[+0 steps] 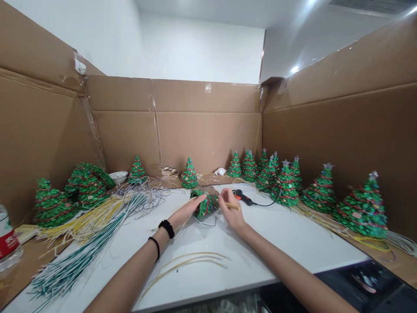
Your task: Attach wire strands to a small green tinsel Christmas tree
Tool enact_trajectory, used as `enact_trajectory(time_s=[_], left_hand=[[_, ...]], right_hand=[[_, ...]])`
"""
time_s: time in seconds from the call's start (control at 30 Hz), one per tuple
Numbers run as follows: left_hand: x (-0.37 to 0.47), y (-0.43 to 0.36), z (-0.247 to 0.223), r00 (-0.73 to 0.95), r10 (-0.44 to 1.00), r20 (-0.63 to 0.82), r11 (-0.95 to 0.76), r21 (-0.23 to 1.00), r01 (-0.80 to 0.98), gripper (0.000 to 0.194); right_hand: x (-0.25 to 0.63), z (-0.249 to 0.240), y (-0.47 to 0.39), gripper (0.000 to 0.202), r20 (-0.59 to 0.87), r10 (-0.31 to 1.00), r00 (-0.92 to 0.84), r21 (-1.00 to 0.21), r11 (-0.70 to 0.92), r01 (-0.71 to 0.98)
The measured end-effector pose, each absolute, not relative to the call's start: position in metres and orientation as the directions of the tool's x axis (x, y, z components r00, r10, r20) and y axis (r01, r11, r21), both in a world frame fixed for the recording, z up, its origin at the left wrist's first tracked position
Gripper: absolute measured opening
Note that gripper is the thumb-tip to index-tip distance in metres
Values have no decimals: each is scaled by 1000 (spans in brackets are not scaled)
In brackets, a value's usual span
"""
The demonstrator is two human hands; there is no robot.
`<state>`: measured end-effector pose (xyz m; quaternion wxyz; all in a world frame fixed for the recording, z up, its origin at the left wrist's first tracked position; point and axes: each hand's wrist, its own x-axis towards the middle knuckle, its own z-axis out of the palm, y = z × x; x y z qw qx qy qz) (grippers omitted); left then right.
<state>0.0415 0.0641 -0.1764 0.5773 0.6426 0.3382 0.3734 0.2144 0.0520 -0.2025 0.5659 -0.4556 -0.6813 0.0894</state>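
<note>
A small green tinsel Christmas tree (206,203) lies on its side on the white table (286,239), near the middle. My left hand (189,210) rests flat against its left side, fingers stretched along it. My right hand (230,211) holds the tree's right end and also pinches a thin yellow stick (233,206) between its fingers. Two black bands circle my left wrist.
A row of finished green trees (286,182) lines the right cardboard wall, and more stand at the back and left (52,204). An orange-and-black glue gun (243,197) lies behind my hands. Bundles of yellow and green strips (87,234) spread at left. A water bottle (8,243) stands far left.
</note>
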Motion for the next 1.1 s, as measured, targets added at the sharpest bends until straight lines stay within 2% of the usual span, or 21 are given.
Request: enact_trajectory(time_s=[0.1,0.33,0.77,1.1], left_hand=[[41,65,-177,489,868,87,-103,995,5,45],[41,69,-179,482,871,92,-110,994,10,46],[42,68,-178,476,874,101,-127,992,22,46],[41,66,-176,480,871,100,-127,992,23,44]], right_hand=[[214,-202,52,14,702,711,32,-626,596,502],[212,-202,49,15,734,650,-196,-519,724,455],[213,-201,49,19,754,615,-231,-467,749,470],[214,-204,53,19,749,620,-234,-485,753,445]])
